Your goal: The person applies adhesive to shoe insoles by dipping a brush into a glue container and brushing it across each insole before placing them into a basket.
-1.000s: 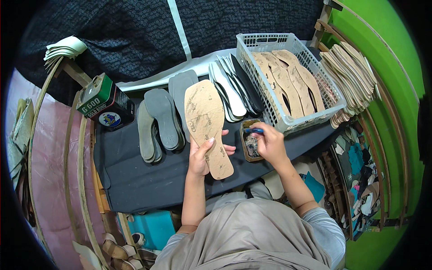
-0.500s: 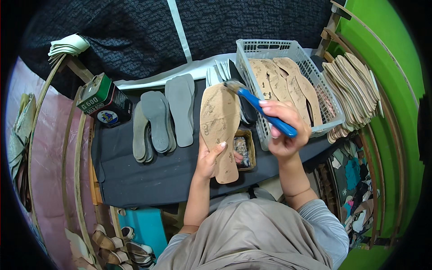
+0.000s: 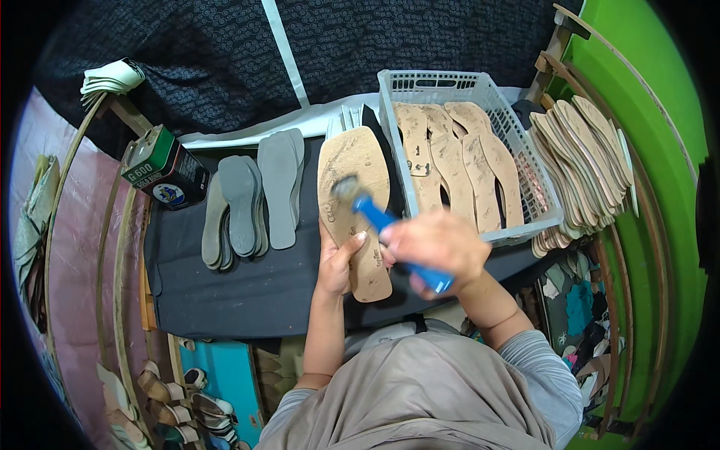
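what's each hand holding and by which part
Left hand: the tan insole, by its narrower lower part. Right hand: the blue brush, by its handle.

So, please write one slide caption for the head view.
The left hand holds a tan insole; the right hand holds a blue brush over it.

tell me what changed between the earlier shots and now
The right hand lifted the blue brush from the small box to the upper right edge of the tan insole, then left and down over its face. Nothing was let go: the left hand still holds the tan insole; tin and crate stayed put.
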Tool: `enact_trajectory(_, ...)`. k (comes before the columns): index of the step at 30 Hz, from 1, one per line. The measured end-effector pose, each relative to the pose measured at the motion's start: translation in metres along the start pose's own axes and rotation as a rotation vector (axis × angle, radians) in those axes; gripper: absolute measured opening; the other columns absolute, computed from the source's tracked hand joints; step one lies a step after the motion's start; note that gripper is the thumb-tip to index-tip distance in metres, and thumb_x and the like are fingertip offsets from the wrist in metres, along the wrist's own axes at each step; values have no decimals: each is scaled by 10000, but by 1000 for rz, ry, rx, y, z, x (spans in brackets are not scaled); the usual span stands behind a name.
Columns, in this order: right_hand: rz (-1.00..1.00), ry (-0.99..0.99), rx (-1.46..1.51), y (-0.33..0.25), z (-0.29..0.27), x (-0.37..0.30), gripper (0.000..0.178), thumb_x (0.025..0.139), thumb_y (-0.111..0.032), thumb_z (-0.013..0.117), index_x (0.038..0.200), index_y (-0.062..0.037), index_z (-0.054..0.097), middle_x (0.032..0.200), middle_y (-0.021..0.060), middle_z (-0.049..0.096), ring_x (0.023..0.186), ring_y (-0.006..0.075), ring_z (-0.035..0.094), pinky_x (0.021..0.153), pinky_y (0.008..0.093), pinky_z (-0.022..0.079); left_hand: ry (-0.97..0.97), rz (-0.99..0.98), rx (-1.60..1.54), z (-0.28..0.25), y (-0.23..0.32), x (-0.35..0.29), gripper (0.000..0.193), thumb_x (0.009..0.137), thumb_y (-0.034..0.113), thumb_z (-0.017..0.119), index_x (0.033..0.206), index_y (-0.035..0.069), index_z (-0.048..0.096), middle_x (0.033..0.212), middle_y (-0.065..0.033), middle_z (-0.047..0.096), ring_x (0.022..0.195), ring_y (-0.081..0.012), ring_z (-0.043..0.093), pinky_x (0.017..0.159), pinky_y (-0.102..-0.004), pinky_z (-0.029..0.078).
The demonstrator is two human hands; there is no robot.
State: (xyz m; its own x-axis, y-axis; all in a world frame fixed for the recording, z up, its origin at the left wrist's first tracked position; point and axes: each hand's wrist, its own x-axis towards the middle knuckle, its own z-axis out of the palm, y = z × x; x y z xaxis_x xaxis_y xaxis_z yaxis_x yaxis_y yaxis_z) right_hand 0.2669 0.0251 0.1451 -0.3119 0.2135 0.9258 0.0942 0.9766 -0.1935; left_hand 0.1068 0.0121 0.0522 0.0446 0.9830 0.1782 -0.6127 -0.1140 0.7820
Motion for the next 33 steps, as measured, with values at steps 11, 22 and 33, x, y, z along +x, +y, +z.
enact_trajectory(11,-203,-36,-41,4,-2,0,242,669,-66,646,905,-17,642,865,105,653,681,196,616,590,296,509,65,70,-41,4,-16,-2,528,843,31,525,1302,111,280,1126,-133,517,896,-260,609,763,-382,531)
enact_trajectory(22,-126,-14,-48,-4,4,12,234,684,-58,649,911,-5,633,872,120,661,684,220,622,606,304,516,-12,70,-55,13,7,2,507,856,27,474,1272,125,202,1081,-221,497,652,-348,622,563,-449,541)
enact_trajectory(33,-52,67,-54,-15,37,4,217,639,-47,674,848,3,639,871,128,664,668,208,621,571,279,502,113,85,9,-10,30,-3,463,851,43,469,1245,98,233,993,-203,528,638,-330,621,540,-422,549)
